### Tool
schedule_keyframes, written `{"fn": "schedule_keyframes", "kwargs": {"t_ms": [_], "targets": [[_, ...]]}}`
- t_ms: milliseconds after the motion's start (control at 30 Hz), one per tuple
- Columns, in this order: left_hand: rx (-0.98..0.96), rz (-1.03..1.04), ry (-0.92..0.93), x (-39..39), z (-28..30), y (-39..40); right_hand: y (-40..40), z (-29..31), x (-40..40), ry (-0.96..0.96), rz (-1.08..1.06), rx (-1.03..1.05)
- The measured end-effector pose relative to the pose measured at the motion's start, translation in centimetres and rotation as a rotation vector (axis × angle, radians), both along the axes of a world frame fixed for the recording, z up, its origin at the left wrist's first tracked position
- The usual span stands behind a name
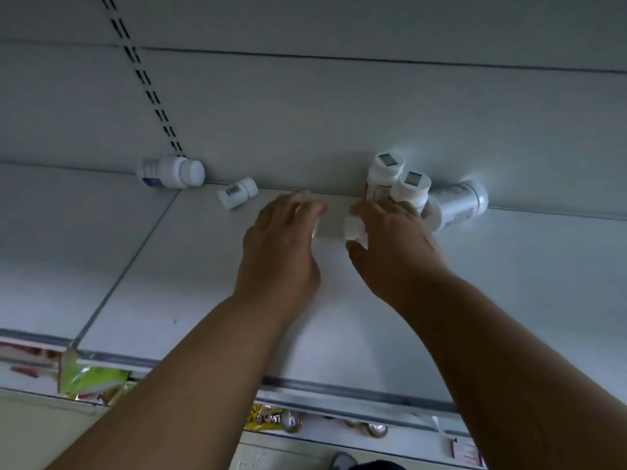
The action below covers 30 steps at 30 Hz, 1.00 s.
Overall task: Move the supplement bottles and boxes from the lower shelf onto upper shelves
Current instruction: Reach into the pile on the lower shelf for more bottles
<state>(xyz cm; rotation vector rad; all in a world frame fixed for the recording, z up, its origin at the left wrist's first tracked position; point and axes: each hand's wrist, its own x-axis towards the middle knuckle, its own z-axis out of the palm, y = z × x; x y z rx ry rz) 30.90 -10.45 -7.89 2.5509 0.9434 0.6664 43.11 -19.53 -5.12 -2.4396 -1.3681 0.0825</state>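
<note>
Both hands reach onto the white upper shelf [203,266], near its back wall. A small white box [353,228], blurred, lies between them. My left hand [281,242] cups its left end and my right hand [397,242] grips its right end. Two upright white bottles [385,173] stand just behind my right hand, and a bigger white bottle [458,205] lies on its side to their right. Farther left, a large white bottle [169,171] and a small white bottle [237,193] lie on their sides against the back wall.
A metal rail [339,391] runs along the shelf's front edge. Below it, the lower shelf shows green and yellow packets [91,378] at left and a yellow packet [264,418] with round lids nearby. A slotted upright [149,89] runs up the back wall.
</note>
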Motion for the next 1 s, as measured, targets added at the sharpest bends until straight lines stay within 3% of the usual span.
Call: {"fn": "schedule_keyframes", "kwargs": {"t_ms": [100,200,333,433,500,567,733,800,1000], "targets": [[0.064,0.046,0.057,1.4,-1.2,1.8,0.8,-1.5,-0.2,-0.077,-0.046,-0.01],[0.169,0.128,0.089,1.9,-1.1,2.7,0.9,-2.5,-0.2,-0.009,-0.075,0.01],[0.086,0.14,-0.032,0.6,-0.6,2.1,0.0,-1.8,-0.9,0.397,-0.169,0.222],[-0.239,0.135,-0.161,-1.5,1.5,-0.2,-1.0,-0.2,-2.2,0.873,-0.255,0.46],[-0.634,0.15,-0.256,-3.1,3.1,-2.3,-2.3,1.4,-3.4,1.281,-0.27,0.632],[-1.016,0.166,-0.431,-4.6,4.5,-4.2,-4.0,3.4,-5.0,1.569,-0.292,0.7],[-1.52,0.141,-0.636,-7.9,8.0,-8.9,-8.2,7.4,-9.5,1.849,-0.34,0.719],[-1.634,0.119,-0.657,-8.9,9.4,-10.4,-10.2,8.4,-10.7,1.91,-0.346,0.741],[-1.541,0.047,-0.645,-9.8,14.2,-15.8,-16.2,12.1,-12.2,1.868,-0.372,0.791]]}}
